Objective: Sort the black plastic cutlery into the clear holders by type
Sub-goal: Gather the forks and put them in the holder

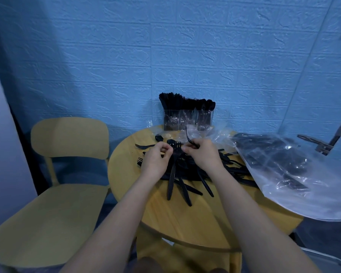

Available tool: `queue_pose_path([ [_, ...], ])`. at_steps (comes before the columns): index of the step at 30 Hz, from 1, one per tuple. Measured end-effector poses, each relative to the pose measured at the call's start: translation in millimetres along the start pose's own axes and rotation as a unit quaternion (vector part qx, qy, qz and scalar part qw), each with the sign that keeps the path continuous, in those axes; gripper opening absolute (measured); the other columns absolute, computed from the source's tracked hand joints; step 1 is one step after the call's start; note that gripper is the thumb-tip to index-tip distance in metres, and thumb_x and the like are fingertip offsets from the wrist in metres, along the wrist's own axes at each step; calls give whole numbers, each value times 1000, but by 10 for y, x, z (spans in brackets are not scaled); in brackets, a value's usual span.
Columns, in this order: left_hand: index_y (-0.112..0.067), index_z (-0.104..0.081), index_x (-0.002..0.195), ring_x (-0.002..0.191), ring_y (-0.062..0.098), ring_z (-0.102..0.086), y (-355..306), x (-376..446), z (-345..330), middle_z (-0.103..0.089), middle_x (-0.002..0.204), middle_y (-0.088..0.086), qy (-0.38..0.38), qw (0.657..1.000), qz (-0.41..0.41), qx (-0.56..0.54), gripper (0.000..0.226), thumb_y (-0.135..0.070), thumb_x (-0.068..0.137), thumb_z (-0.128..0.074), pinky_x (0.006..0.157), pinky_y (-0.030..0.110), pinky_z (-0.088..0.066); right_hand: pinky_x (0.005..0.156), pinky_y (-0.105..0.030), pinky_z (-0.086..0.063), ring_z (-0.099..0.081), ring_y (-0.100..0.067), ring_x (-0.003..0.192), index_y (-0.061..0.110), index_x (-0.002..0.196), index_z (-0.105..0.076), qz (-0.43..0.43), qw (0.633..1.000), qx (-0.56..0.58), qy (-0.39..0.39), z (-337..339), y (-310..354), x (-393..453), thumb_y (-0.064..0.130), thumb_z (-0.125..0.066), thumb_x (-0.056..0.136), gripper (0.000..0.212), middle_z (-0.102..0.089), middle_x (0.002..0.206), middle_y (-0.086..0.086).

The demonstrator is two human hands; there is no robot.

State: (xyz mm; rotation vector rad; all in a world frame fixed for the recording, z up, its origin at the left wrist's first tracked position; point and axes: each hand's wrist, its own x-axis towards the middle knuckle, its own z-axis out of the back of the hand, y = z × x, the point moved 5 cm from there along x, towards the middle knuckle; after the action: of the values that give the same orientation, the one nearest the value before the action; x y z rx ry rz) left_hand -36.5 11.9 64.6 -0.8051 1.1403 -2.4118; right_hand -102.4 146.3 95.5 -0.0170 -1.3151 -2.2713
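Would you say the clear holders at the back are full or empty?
Full: black cutlery stands packed above the holders.

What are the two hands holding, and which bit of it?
The right hand grips a black fork low on its handle. The left hand pinches something near another fork's neck; whether it holds that fork cannot be told.

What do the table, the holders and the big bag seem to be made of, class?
Table: probably wood or wood veneer, smooth; pale grain lines show.
Holders: clear rigid plastic, perhaps acrylic; the black cutlery shows through straight walls.
Bag: thin clear plastic film; it crinkles and glints.
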Motion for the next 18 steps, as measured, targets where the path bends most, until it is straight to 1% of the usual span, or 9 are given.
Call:
queue_pose_path([
  [2, -20, -58, 92, 84, 13, -53, 58, 23, -16, -57, 88, -6, 17, 999, 2, 27, 7, -23, 96, -53, 73, 30, -43, 47, -3, -37, -49, 3, 65, 14, 94, -67, 3, 1000, -10, -9, 55, -10, 25, 20, -63, 90, 8, -61, 82, 4],
  [4, -22, -58, 89, 84, 13, -54, 103, 25, -45, -58, 87, -7, 32, 998, 4, 50, 7, -21, 95, -55, 72, 28, -43, 48, -4, -37, -48, 2, 65, 11, 97, -67, 4, 1000, -23, 1, 67, -36, 36, 22, -63, 91, 12, -60, 82, 4],
  [7, -23, -57, 86, 84, 10, -53, 125, 17, -83, -59, 88, -7, 26, 998, 0, 61, 7, -24, 94, -56, 68, 24, -38, 51, -10, -35, -50, 3, 68, 15, 96, -66, 0, 998, -35, 52, -20, -65, 31, 29, -67, 88, 16, -59, 78, 10],
  [9, -23, -57, 86, 82, 10, -53, 118, -1, -90, -58, 85, -9, 15, 999, 2, 52, 8, -25, 93, -57, 66, 24, -36, 54, -13, -36, -54, -3, 71, 15, 94, -65, -1, 996, -50, 74, -78, -71, 40, 25, -68, 87, 12, -60, 78, 7],
  [11, -22, -58, 86, 84, 12, -56, 126, -13, -87, -60, 87, -7, 5, 999, 3, 33, 7, -23, 93, -58, 68, 25, -40, 56, -14, -40, -57, -10, 76, 15, 90, -66, 2, 996, -49, 68, -77, -60, 65, 17, -67, 87, 4, -63, 82, 3],
  [13, -22, -60, 86, 85, 14, -58, 131, -24, -70, -63, 89, -4, 1, 1000, 4, 20, 6, -22, 92, -59, 72, 28, -45, 60, -15, -43, -58, -12, 80, 14, 89, -66, 2, 997, -35, 63, -45, -40, 80, 15, -65, 87, 3, -64, 84, 0],
  [16, -21, -62, 86, 87, 16, -60, 127, -34, -37, -66, 92, -2, -4, 1000, 5, 7, 5, -22, 91, -60, 78, 35, -50, 62, -18, -43, -58, -12, 79, 11, 94, -66, -1, 997, -24, 72, -11, -23, 80, 23, -65, 88, 13, -64, 87, -1],
  [18, -22, -62, 86, 87, 15, -60, 105, -57, -29, -67, 92, -2, -9, 1000, 1, 2, 6, -22, 91, -60, 78, 33, -49, 61, -18, -43, -58, -12, 79, 13, 94, -65, -4, 996, -26, 86, -23, -19, 64, 29, -67, 87, 18, -63, 87, 0],
])
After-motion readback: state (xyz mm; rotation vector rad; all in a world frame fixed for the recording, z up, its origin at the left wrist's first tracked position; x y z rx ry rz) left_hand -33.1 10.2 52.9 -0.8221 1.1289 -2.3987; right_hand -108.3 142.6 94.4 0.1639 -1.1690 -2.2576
